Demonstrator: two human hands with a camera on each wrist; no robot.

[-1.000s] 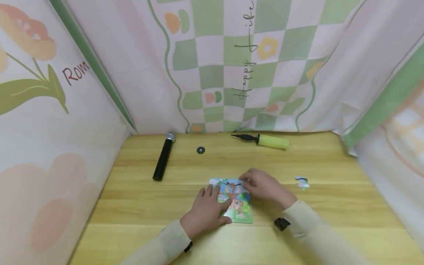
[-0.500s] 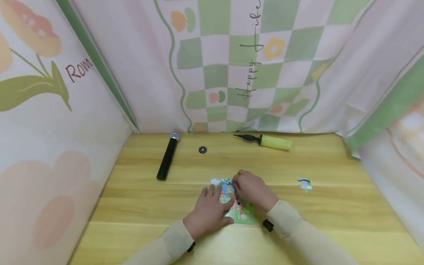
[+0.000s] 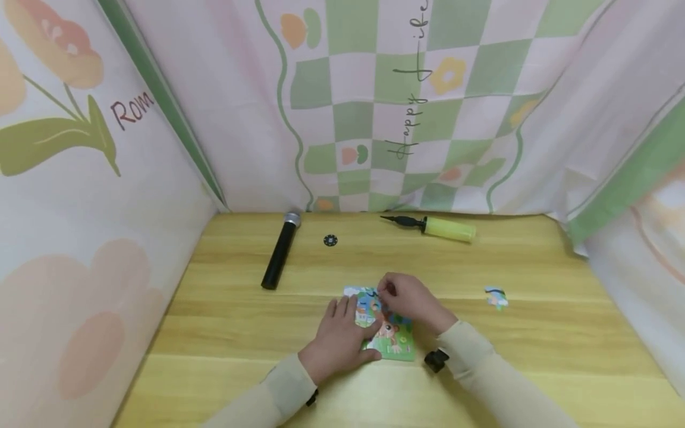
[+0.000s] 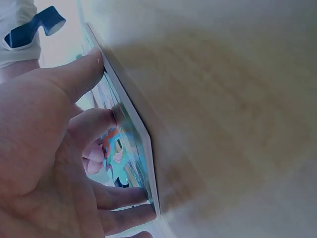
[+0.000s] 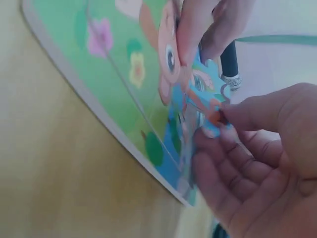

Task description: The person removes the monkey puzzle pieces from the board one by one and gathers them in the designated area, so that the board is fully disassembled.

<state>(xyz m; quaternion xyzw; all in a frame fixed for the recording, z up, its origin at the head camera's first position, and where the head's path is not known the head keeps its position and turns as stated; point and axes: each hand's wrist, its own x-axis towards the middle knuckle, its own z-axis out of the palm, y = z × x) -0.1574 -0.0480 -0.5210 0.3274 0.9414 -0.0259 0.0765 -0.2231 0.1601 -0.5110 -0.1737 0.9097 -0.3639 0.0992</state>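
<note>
A jigsaw puzzle (image 3: 402,349) with a cartoon monkey on a green and blue ground lies flat on the wooden table. My left hand (image 3: 338,343) rests spread over its left side, with the thumb at the near edge and fingertips on the picture. At the upper right part of the puzzle is my right hand (image 3: 412,300). It pinches a puzzle piece (image 5: 212,115), blue and orange, between thumb and fingers, tilted close over the board in the right wrist view. The left wrist view shows the thumb (image 4: 89,69) along the board's edge.
A loose puzzle piece (image 3: 496,297) lies to the right. Farther back are a black microphone (image 3: 279,255), a black round chip (image 3: 330,240) and a yellow hand pump (image 3: 448,229). Patterned curtains (image 3: 348,119) stand behind and at both sides of the table.
My right hand has moved left from the puzzle's upper right corner to its upper middle. The left hand keeps its place on the puzzle. The head view has shifted slightly.
</note>
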